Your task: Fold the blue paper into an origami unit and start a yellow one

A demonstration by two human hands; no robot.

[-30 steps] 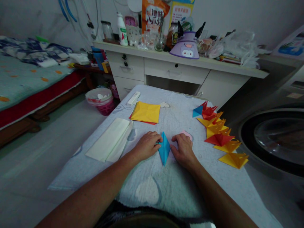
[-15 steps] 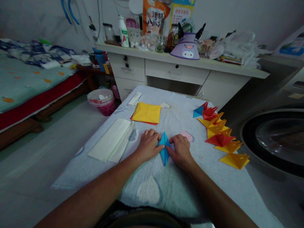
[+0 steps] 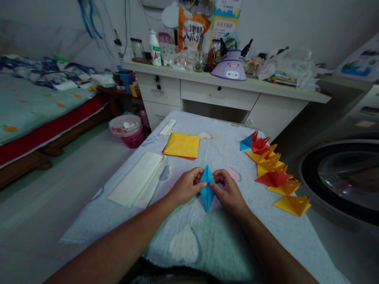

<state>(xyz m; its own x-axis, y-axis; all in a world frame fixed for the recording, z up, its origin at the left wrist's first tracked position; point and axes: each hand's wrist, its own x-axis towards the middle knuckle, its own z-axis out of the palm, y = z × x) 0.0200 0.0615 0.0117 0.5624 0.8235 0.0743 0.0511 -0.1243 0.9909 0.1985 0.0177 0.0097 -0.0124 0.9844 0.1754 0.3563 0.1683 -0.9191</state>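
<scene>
A blue origami paper (image 3: 207, 201), folded into a narrow diamond with a crease down its middle, is held between my two hands over the cloth-covered table. My left hand (image 3: 191, 182) pinches its left edge, thumb on top and fingers curled at the side. On the opposite edge, my right hand (image 3: 226, 187) grips it the same way. Beyond my left hand lies a stack of square paper sheets (image 3: 182, 145), yellow on top with red showing underneath. Folded paper cranes (image 3: 274, 178) in yellow, red and blue form a row at the table's right side.
Pale folded paper (image 3: 137, 179) lies on the left of the table, and a small white box (image 3: 167, 128) sits near the far left corner. Behind stands a cluttered desk (image 3: 219, 96). A washing machine (image 3: 349, 173) is at right, a pink bin (image 3: 130, 134) at left.
My fingers have moved from pressing flat beside the blue paper to curling around its edges. The paper appears slightly raised and nearer to me. The view has tilted up a little.
</scene>
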